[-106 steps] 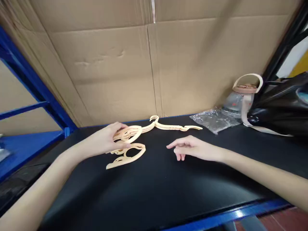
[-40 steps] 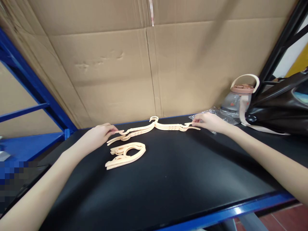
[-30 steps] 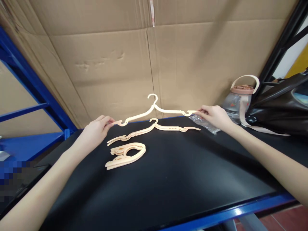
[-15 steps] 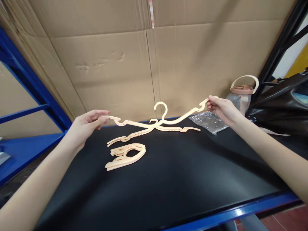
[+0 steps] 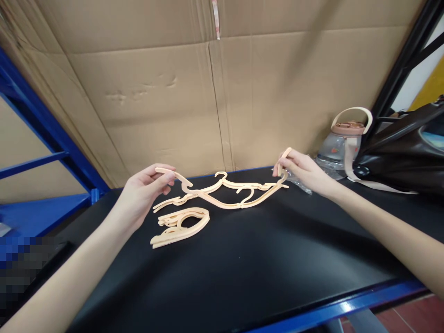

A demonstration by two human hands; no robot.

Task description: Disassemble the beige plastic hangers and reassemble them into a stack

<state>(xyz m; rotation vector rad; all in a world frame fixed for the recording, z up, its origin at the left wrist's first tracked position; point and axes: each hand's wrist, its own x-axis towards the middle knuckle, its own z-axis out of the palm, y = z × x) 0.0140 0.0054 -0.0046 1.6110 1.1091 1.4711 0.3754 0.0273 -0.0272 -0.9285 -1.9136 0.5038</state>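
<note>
At twelve o'clock we faced a tall brown cardboard wall [image 5: 145, 111], creased and divided by an upright seam [image 5: 214, 88]. A black tabletop [image 5: 225, 277] filled six o'clock, and its blue front edge [image 5: 381, 296] caught a bright glint [image 5: 347, 307] toward five. We had blue metal framing [image 5: 62, 138] at nine, a dark post [image 5: 398, 69] at two, and reddish floor tiles [image 5: 419, 317] at four.

Held hanger [image 5: 229, 205], open hanger [image 5: 222, 181] at its 12 o'clock and folded hanger [image 5: 189, 231] at 7 o'clock: all plain peach-cream. Table [image 5: 243, 277]: solid black; its rim [image 5: 298, 320] at 5 o'clock, blue. Cardboard [image 5: 156, 115]: tan, dark crease lines. Strip [image 5: 216, 18] at 12 o'clock: white, red marks. Bottle [image 5: 336, 147] at 3 o'clock: greyish clear, orange spots, pinkish-brown lid [image 5: 349, 128], cream strap [image 5: 350, 157]. Frame [image 5: 69, 148] at 9 o'clock: blue. Floor [image 5: 419, 314] at 4 o'clock: red-brown, pale line.
</note>
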